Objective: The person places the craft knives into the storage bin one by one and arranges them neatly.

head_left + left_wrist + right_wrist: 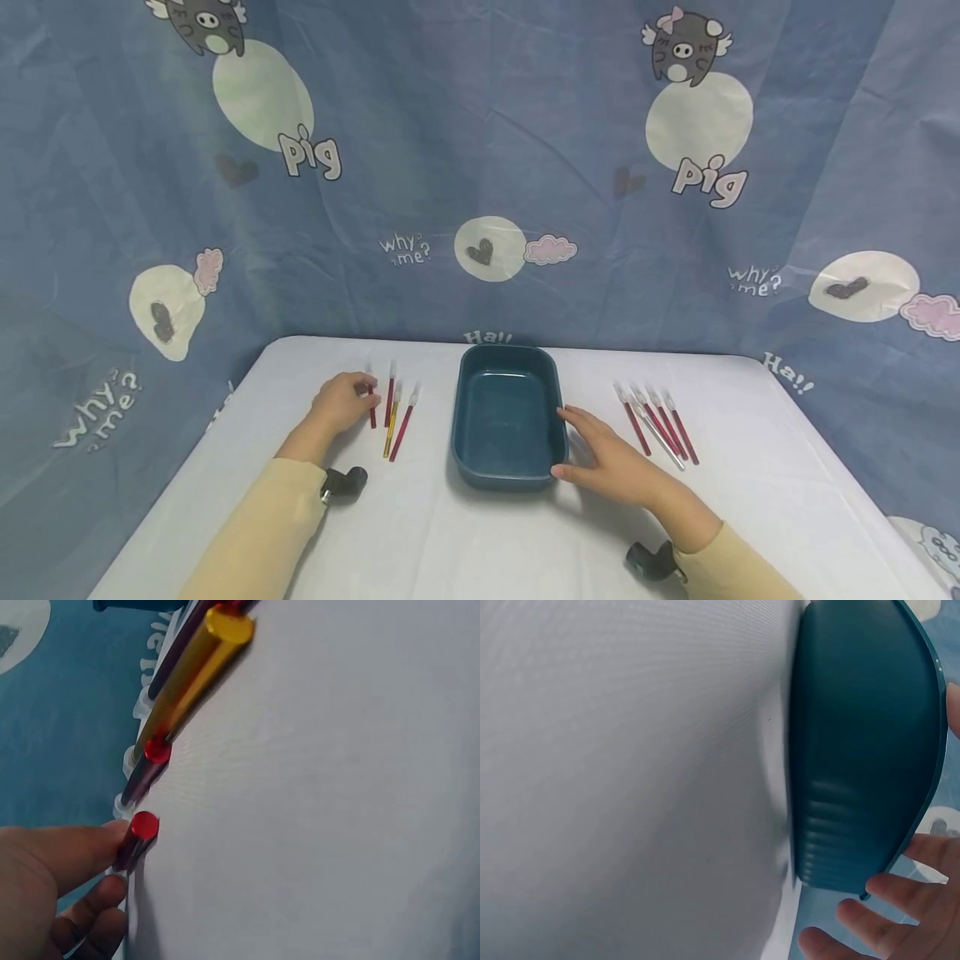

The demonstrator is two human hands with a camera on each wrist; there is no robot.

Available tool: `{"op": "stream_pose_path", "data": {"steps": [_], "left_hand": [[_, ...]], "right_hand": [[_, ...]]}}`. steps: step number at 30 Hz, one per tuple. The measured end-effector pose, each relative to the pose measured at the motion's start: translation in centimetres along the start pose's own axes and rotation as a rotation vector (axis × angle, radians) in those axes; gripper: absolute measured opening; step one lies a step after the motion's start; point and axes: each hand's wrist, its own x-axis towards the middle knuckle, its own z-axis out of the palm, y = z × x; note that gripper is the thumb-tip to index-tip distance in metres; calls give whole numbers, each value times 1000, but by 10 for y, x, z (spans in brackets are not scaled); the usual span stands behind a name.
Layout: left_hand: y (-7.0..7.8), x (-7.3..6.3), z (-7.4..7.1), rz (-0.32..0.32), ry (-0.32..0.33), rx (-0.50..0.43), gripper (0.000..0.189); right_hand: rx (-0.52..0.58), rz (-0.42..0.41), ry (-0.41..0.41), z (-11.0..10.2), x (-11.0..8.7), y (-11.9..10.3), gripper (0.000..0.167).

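Observation:
My left hand (pixel 343 403) pinches a slim red pen (pixel 372 408) between thumb and fingers. Up close in the left wrist view, the red end of that pen (pixel 142 829) points toward the camera, while fingers hide part of its far end. Right beside it lie two more red pens and a gold pen (pixel 391 433), all with clear caps at the far end. At the right side of a dark teal rectangular bin (pixel 510 483), my right hand (pixel 611 458) rests its fingertips along the rim, fingers spread and fairly straight. Nothing lies inside the bin.
To the right of the bin lies a second group of pens, several red (pixel 681 427) and one silver (pixel 662 440), with clear caps. A white cloth (pixel 420 542) covers the table. Behind its back edge hangs a blue printed curtain (pixel 420 150).

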Motion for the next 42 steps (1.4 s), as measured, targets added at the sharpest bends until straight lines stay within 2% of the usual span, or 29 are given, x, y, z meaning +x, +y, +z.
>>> {"op": "stream_pose_path", "data": {"steps": [6,15,21,28,32,37,42], "left_hand": [[1,2,-5,-48,-1,-71,38],[10,1,-9,-72,6,-37,33],[6,1,-7,-80,25,-38,33],[0,-1,-3,-127,62,-104,36],[-1,-3,-4,-167,59,-222,39],[-5,-4,-6,-259,33,-461,43],[-10,-4,-8,-286,6,-605,47]], "right_hand": [[-5,7,-1,-1,-1,1,90],[4,19,0,0,-1,2,92],[17,28,-3,1,-2,3,90],[13,19,-2,3,-2,4,89],[3,5,8,3,-3,4,87],[-4,-3,7,3,-3,4,87],[-2,9,2,1,-2,3,89]]}}
